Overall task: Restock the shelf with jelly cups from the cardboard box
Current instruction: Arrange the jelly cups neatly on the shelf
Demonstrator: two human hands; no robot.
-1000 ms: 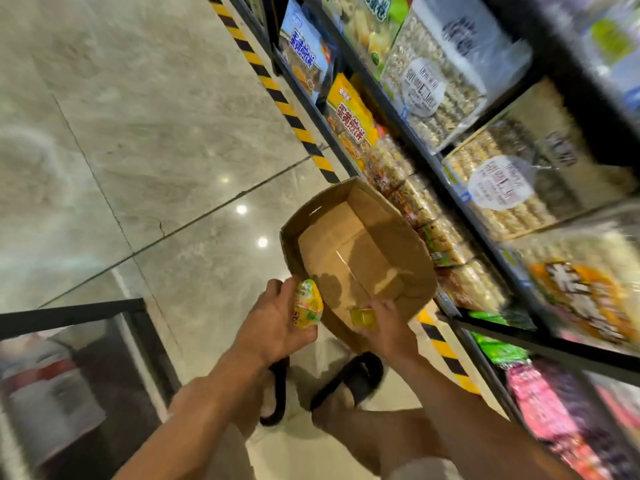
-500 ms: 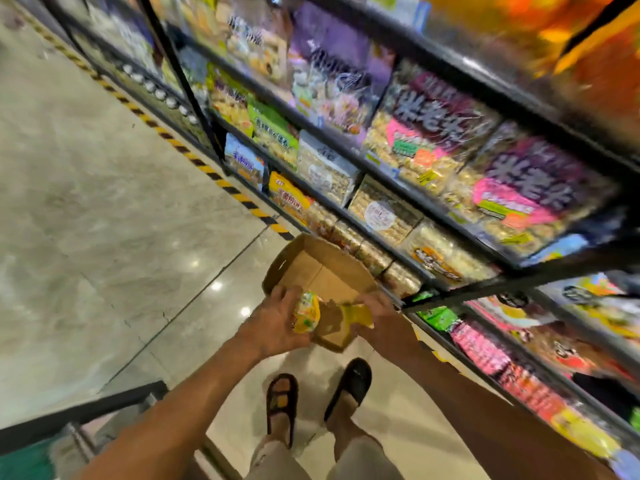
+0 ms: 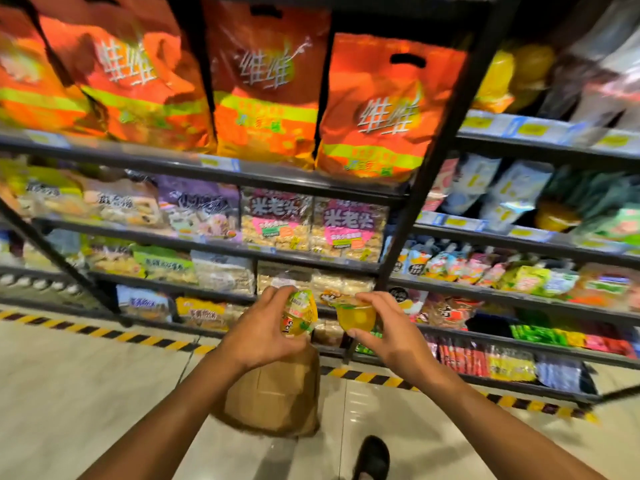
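Observation:
My left hand (image 3: 263, 336) grips a yellow jelly cup (image 3: 299, 315) with its printed lid facing me. Just to its right, my right hand (image 3: 384, 329) pinches a second yellow jelly cup (image 3: 356, 317) between thumb and fingers, upright. Both hands are raised in front of the lower shelves of a black shelf unit (image 3: 415, 188). The brown cardboard box (image 3: 273, 393) stands on the floor below my left hand, close to the shelf's base; its inside is hidden.
The shelves are packed with snack bags: large orange bags (image 3: 374, 109) on the top shelf, rice-snack packs (image 3: 311, 223) in the middle. A black-and-yellow striped floor strip (image 3: 114, 336) runs along the shelf base. My sandal (image 3: 372, 457) is at the bottom.
The view swung up from the box to the shelf front. Both hands lifted their jelly cups out of the box and up toward the shelves; the box now sits below them.

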